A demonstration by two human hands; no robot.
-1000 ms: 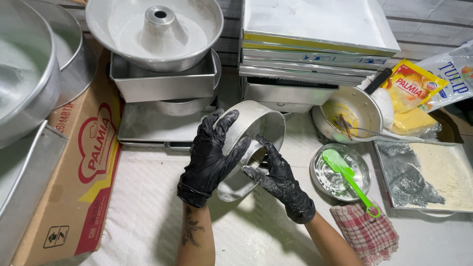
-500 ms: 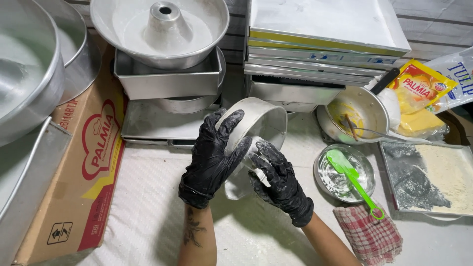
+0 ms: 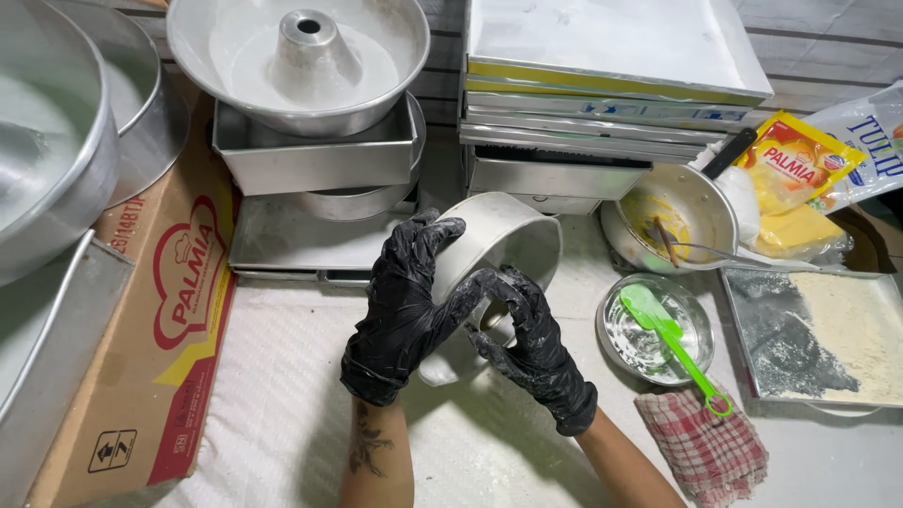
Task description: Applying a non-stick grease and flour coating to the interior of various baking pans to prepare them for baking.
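Both my hands wear black gloves. My left hand (image 3: 403, 306) grips the outside wall of a small round metal cake pan (image 3: 508, 230), which is tilted on its side above the white cloth. My right hand (image 3: 529, 343) has its fingers curled inside the pan, pressing on its inner surface. Whether the right fingers carry anything is hidden. To the right stands a small round tin (image 3: 632, 334) with a green spatula (image 3: 675, 343) in it.
A tube pan (image 3: 292, 56) sits on stacked square pans at the back. Flat trays (image 3: 611, 85) are piled to its right. A cardboard box (image 3: 179, 310) and large pans lie left. A saucepan (image 3: 682, 221), yellow packets (image 3: 800, 165), a floured tray (image 3: 828, 343) and a checked cloth (image 3: 701, 442) lie right.
My right hand has shifted inside the pan, and the pan has turned slightly in my left hand. The view has tilted down a little.
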